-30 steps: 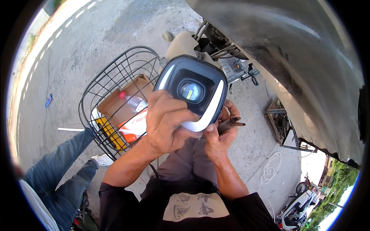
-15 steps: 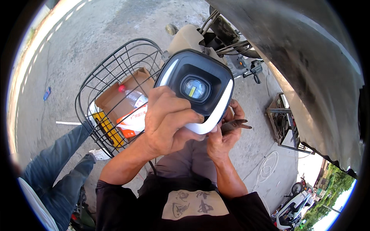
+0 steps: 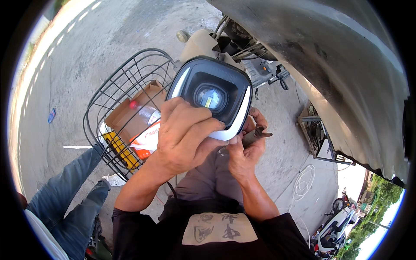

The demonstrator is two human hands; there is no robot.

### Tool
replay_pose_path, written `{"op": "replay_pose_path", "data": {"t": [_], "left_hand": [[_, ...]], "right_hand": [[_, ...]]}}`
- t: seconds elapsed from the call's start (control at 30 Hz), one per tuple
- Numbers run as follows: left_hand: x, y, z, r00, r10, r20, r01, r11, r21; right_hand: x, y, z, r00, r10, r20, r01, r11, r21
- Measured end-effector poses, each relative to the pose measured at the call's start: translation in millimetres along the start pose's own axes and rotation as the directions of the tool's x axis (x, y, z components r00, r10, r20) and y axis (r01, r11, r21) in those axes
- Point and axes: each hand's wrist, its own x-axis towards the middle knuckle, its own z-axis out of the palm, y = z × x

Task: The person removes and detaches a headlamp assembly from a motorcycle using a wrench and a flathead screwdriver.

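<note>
A squarish black headlight point(image 3: 223, 93) with white trim strips and a round lens faces up in front of me. My left hand point(image 3: 184, 138) is closed on its lower left edge, fingers curled over the white trim. At the lower right corner, my right hand point(image 3: 246, 151) has its thumb against the rim, other fingers bent behind. A pair of dark, worn pliers point(image 3: 256, 135) is held in that hand, jaws poking out to the right. Their handles are hidden, and so is the back of the headlight.
Left of the headlight is a black wire basket point(image 3: 93, 117) holding an open cardboard box point(image 3: 123, 115), a clear bottle and a yellow item. Another person's jeans-clad legs point(image 3: 65, 186) are at left. A large grey cover point(image 3: 346, 56) overhangs the right; a coiled pale hose point(image 3: 303, 184) lies below it.
The headlight and both hands appear slightly further left in view. The pliers' jaws have turned a little in my right hand. Both hands keep their hold.
</note>
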Motion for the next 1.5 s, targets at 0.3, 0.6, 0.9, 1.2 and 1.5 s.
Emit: {"op": "replay_pose_path", "data": {"t": [0.3, 0.6, 0.9, 1.2, 1.5], "left_hand": [[-3.9, -6.7, 1.3, 0.995, -0.013, -0.098, 0.002, 0.994, -0.109], [-0.9, -10.6, 2.9, 0.992, 0.049, -0.117, -0.060, 0.994, -0.090], [2.1, -5.3, -4.8, 0.998, -0.036, -0.057, 0.041, 0.996, 0.083], [-1.9, -13.7, -11.6, 0.999, -0.033, -0.004, 0.033, 0.997, 0.068], [-3.1, -12.1, -7.2, 0.985, -0.164, -0.059, 0.163, 0.986, -0.027]], "right_hand": [[0.4, -5.4, 0.7, 0.999, 0.054, -0.001, -0.054, 0.999, -0.006], [0.2, -14.1, 2.3, 0.993, 0.118, -0.002, -0.118, 0.991, 0.064], [1.6, -16.5, 1.9, 0.990, 0.138, -0.012, -0.138, 0.990, 0.043], [-0.6, -15.1, 1.3, 0.998, 0.063, 0.003, -0.063, 0.997, -0.033], [3.7, -80.5, -36.3, 0.948, -0.064, 0.311, 0.272, 0.669, -0.692]]}}
